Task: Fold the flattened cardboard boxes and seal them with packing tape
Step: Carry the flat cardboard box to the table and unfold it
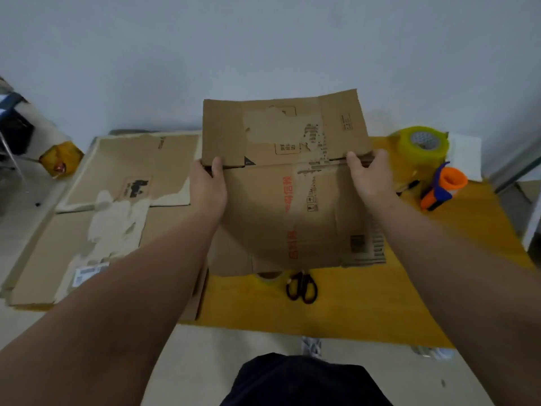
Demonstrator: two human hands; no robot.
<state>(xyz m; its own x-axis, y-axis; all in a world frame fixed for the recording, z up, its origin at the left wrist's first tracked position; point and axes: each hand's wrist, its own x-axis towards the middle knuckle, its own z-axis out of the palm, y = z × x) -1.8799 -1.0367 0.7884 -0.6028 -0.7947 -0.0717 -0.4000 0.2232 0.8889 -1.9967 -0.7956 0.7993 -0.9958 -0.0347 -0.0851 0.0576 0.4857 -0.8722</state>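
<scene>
I hold a flattened brown cardboard box (292, 212) with red print above the yellow table (366, 306). Its far flaps stand up from a crease. My left hand (208, 187) grips the box's left edge at that crease, thumb on top. My right hand (370, 174) grips the right edge at the same crease. A big roll of clear yellowish packing tape (423, 146) stands at the table's far right. An orange and blue tape dispenser (443, 184) lies just in front of it. A second tape roll (268, 275) peeks out under the box's near edge.
Black-handled scissors (302, 287) lie on the table below the box. More flattened cardboard (117, 200) is stacked to the left, partly overhanging the table. A black pen (408, 186) lies near the dispenser. A yellow bag (60, 159) sits on the floor at left. A pale wall rises behind.
</scene>
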